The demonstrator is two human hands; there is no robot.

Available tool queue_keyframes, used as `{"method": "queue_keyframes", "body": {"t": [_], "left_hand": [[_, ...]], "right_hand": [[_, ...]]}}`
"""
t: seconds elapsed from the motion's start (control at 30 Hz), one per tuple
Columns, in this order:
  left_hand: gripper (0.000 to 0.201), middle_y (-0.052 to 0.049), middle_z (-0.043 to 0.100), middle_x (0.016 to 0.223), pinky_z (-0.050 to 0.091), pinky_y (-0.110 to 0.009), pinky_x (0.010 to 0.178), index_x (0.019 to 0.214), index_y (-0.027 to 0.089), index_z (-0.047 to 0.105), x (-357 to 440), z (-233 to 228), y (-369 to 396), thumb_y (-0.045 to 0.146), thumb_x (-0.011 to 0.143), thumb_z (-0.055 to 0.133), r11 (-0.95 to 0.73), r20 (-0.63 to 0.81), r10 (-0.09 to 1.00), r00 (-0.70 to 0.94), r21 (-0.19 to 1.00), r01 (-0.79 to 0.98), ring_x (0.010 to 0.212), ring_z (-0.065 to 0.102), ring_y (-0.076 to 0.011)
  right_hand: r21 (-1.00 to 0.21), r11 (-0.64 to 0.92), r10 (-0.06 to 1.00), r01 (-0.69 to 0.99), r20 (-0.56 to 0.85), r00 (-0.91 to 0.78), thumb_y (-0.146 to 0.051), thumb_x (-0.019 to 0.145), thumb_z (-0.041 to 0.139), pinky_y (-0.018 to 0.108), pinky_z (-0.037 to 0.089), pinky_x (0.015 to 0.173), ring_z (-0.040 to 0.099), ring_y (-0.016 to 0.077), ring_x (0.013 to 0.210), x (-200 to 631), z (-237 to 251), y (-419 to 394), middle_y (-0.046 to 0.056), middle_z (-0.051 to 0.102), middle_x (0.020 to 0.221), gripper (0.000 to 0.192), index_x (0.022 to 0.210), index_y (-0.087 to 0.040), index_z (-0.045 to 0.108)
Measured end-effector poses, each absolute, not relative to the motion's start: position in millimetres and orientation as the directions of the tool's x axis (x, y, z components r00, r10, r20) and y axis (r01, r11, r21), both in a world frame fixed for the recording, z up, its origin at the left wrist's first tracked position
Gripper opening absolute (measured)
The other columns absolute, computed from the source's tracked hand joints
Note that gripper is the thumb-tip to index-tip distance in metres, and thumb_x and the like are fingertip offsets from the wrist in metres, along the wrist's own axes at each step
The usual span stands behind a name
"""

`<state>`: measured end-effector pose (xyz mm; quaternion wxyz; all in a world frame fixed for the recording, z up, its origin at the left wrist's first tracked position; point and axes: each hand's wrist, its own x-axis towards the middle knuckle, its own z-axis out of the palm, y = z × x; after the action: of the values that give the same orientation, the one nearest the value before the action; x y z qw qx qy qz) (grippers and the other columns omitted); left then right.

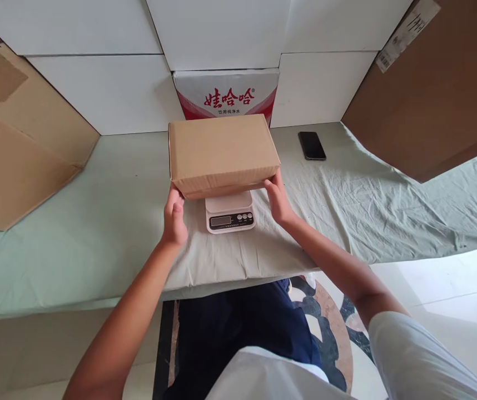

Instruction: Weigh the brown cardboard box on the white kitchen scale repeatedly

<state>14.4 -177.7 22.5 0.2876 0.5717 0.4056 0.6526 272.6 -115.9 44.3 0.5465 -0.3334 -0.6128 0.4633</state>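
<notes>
A kitchen scale (229, 211) sits on a cloth-covered table (97, 233), with a cardboard box (222, 153) resting on it. Behind the scale stands a printed carton (225, 95). A phone (312, 145) lies right of the scale, farther back, and a flattened cardboard sheet (17, 150) leans well to its left.

My arms are bare to short white sleeves (413, 344). At six o'clock, my white shirt (272, 378) hangs over dark navy trousers (238, 322).

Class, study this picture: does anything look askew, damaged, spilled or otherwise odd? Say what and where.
Little stands out. The cardboard box, held between the left hand and right hand, is far wider than the small scale under it and overhangs it. The green cloth is rumpled on the right. Nothing looks spilled or damaged.
</notes>
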Motion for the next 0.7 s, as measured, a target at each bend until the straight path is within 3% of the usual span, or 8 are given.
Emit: {"method": "queue_keyframes", "body": {"t": [0.2,0.7], "left_hand": [[0.075,-0.010,0.062,0.153,0.042,-0.045,0.125,0.150,0.035,0.057,26.7,14.2,-197.7,0.081,0.092,0.041,-0.475,0.478,0.851,-0.216,0.877,0.070,0.154,0.049,-0.0322],[0.080,-0.009,0.059,0.158,0.043,-0.043,0.125,0.151,0.033,0.057,26.5,10.2,-197.8,0.083,0.091,0.041,-0.419,0.419,0.879,-0.228,0.907,0.048,0.154,0.049,-0.0318]], "right_hand": [[-0.935,0.352,0.930,-0.048,0.355,-0.098,-0.068,0.089,0.053,0.051,0.040,0.132,0.049,0.0297,0.148,271.7,28.9,-136.4,0.002,0.056,0.155,0.072,0.156,-0.044,0.039],[-0.948,0.304,0.947,-0.094,0.312,-0.077,-0.059,0.092,0.053,0.053,0.037,0.133,0.048,0.0304,0.149,269.6,27.5,-141.6,0.001,0.055,0.157,0.067,0.155,-0.042,0.041]]}}
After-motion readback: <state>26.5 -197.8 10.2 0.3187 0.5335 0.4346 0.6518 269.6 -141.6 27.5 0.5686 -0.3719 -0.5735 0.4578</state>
